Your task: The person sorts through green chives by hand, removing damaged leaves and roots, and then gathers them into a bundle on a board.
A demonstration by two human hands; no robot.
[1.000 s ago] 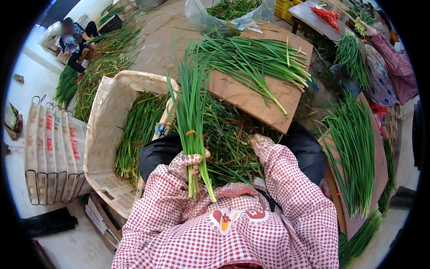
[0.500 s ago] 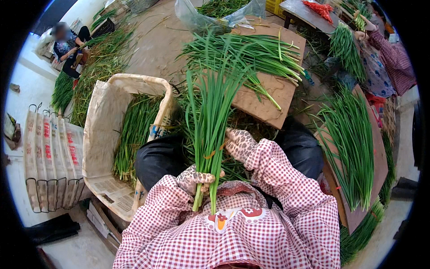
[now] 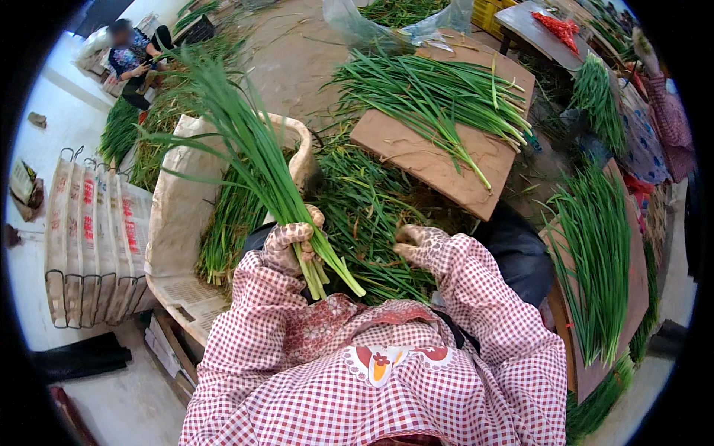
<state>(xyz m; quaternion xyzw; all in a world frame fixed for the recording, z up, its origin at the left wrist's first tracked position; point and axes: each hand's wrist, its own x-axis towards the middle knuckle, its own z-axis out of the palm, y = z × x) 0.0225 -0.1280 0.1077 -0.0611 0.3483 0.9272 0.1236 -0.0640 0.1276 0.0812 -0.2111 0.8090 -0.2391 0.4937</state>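
Observation:
My left hand (image 3: 290, 245), in a leopard-print glove, is closed around the lower stems of a bunch of garlic chives (image 3: 256, 160). Its leaves lean up and left over a white plastic basket (image 3: 172, 182), and the pale stem ends point toward my apron. More chives (image 3: 216, 223) lie inside that basket. My right hand (image 3: 422, 247), also gloved, is held apart from the bunch above loose leaves (image 3: 364, 201) between my knees. Its fingers are curled together, and what they hold, if anything, cannot be made out.
Ahead, a brown board (image 3: 416, 156) carries a pile of chives (image 3: 439, 93). Another board (image 3: 641, 275) at right holds a second pile (image 3: 595, 275). Stacked white baskets (image 3: 93, 238) stand left. A clear plastic bag (image 3: 349, 26) is beyond. One person (image 3: 132, 63) sits far left; another's sleeve (image 3: 669, 123) shows right.
My left hand has moved up and left with the chives, which now tilt over the basket. My right hand has come away from the bunch to the right. The view has shifted slightly.

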